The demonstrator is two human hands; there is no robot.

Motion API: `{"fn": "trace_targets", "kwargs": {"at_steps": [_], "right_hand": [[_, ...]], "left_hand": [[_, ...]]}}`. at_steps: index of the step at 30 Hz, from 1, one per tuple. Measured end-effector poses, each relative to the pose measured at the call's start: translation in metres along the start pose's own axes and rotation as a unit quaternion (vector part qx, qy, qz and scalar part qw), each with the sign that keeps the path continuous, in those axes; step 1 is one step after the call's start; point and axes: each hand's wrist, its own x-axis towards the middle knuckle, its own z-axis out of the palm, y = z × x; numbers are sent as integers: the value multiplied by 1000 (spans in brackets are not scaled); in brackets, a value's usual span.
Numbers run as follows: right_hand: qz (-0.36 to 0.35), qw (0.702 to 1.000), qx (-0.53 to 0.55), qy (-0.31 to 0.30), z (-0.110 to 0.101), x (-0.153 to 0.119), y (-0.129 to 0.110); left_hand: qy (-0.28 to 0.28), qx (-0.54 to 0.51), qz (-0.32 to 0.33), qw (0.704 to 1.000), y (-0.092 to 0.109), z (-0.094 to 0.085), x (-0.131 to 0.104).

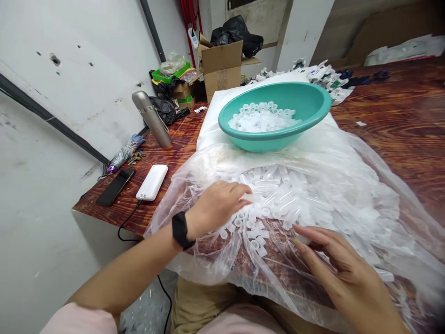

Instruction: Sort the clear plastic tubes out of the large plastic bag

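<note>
My left hand (220, 204), a dark band on its wrist, is closed at the near left side of a heap of clear plastic tubes (278, 190). Between its fingertips is a whitish translucent plastic tube (253, 198), slightly blurred. To the right, my right hand (333, 260) pinches a small translucent plastic cap (303, 239) between thumb and fingers, low over the table. Loose short caps (257, 239) lie between the two hands. Both tubes and caps rest on a spread clear plastic bag (215, 264).
Behind the heap, a teal basin (274, 137) with many small caps sits tilted on a white sack (215, 111). On the left are a steel flask (151, 118), a white power bank (152, 182) with a cable and a black phone (116, 186). A cardboard box (222, 67) stands behind.
</note>
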Motion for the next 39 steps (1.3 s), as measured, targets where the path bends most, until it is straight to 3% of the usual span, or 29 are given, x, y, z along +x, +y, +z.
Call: {"fn": "trace_targets", "kwargs": {"at_steps": [5, 10, 13, 18, 21, 23, 29, 33, 39], "right_hand": [[-27, 998, 55, -24, -2, 2, -26], [-131, 990, 35, -40, -1, 1, -39], [-140, 988, 10, -66, 0, -3, -41], [-84, 992, 70, -65, 8, -4, -48], [-108, 987, 95, -78, 9, -4, -51], [-122, 984, 97, -92, 8, -6, -50], [-29, 985, 33, -165, 5, -10, -47], [-111, 984, -18, -137, 2, -9, -48], [-154, 980, -47, -115, 3, -10, -48]], "left_hand": [[74, -214, 20, 974, 40, 2, -36], [104, -236, 26, 966, 53, 0, -53], [117, -260, 13, 958, 57, 3, -59], [101, -362, -89, 922, 66, 13, -66], [64, -442, -194, 873, 71, 15, -70], [61, -461, -215, 859, 74, 16, -73], [119, -367, -97, 917, 80, 19, -79], [117, -379, -114, 911, 80, 17, -79], [115, -401, -107, 902, 81, 15, -78]]}}
